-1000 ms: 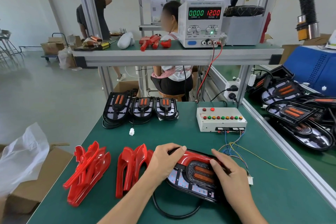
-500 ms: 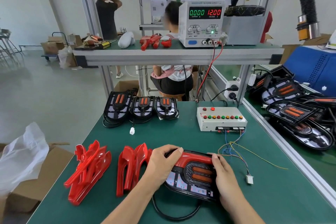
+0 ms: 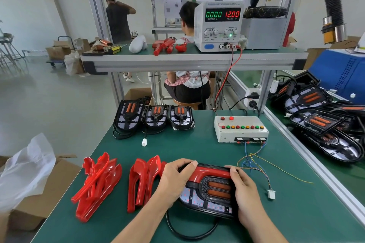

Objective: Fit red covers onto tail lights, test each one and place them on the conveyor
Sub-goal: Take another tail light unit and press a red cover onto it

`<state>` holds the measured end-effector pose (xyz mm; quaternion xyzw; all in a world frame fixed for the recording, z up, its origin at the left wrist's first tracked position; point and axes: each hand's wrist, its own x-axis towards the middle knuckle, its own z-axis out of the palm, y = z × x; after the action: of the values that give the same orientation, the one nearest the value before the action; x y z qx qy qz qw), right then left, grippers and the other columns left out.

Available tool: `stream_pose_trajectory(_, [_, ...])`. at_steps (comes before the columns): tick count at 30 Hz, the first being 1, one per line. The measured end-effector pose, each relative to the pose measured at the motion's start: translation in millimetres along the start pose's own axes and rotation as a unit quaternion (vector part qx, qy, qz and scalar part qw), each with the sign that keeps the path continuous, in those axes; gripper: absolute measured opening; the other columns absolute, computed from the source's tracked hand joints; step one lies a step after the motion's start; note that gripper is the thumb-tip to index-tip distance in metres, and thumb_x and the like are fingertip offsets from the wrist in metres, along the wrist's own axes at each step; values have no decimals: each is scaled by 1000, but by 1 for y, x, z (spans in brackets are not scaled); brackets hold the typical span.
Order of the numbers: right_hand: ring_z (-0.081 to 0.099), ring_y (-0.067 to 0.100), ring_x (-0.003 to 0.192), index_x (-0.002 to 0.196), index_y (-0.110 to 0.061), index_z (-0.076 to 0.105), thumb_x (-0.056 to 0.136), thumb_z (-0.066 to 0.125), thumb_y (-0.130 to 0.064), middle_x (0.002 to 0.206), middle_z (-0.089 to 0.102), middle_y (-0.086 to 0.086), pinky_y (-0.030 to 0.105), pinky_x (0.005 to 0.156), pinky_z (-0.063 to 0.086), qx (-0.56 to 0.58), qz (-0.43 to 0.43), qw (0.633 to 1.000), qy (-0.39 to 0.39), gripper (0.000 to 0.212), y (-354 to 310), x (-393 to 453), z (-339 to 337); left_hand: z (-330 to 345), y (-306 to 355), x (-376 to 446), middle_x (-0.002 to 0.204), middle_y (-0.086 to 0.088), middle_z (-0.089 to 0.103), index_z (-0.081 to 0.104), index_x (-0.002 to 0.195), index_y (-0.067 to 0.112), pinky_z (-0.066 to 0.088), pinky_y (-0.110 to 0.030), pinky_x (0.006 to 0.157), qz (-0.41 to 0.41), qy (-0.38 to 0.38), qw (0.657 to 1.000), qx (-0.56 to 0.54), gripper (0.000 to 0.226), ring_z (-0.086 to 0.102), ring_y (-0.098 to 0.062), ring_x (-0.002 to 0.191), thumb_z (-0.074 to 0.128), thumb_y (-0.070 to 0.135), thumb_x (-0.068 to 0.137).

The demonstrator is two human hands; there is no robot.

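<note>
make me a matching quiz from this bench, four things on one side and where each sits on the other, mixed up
Things:
1. power supply
2. button box
3. loose red covers
4. tail light

Places:
A. between both hands
B. upper shelf
C. near left of the table
D. table, right of the three bare lights

Pairs: 1-B, 2-D, 3-C, 4-A

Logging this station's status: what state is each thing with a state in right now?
Black tail light on the green bench: red cover on, unlit.
Left hand: grips the light's left end.
Right hand: grips its right end.
White power supply: on, 0.000 A, 12.00 V.
White plug on coloured wires: unconnected.
</note>
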<state>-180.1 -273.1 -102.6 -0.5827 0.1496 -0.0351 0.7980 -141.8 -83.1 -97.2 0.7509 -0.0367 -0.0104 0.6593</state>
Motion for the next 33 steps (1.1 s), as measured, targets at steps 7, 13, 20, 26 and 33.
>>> stream_pose_trajectory(7, [75,38,81,103,-9,70,105,50,-24,96,76,22,42,63,61,23,15,999,20,25,-1,4,1,-6,1,-1,80,-9,63,64,86,12,47,-32,80,-11,-22,1000,-12,57,59,-18,78,51,66,96])
stream_pose_trajectory(13, [75,38,85,106,-7,69,106,50,-25,97,76,21,45,68,62,51,22,998,34,26,0,6,1,-14,10,2,104,3,79,74,111,21,53,-20,87,-24,-70,997,-37,21,73,-13,102,60,33,102])
stream_pose_trajectory(20, [75,38,85,101,-10,72,106,49,-26,97,76,21,45,70,61,54,20,997,43,28,1,7,-1,-21,17,2,129,13,70,62,135,29,48,-24,105,-8,-144,989,-3,31,63,-6,123,53,36,106])
stream_pose_trajectory(26, [75,40,89,102,-13,73,106,50,-28,100,76,20,49,74,61,49,28,998,39,27,1,8,-3,-21,17,3,125,0,73,66,131,20,50,-35,109,-49,-147,986,-58,28,67,-19,120,57,18,105])
stream_pose_trajectory(33, [76,38,85,100,-13,73,105,51,-26,98,77,20,43,64,61,48,26,998,34,26,-1,7,-3,-20,18,2,121,-4,75,68,128,18,54,-32,103,-77,-137,983,-93,27,69,-23,116,58,13,103])
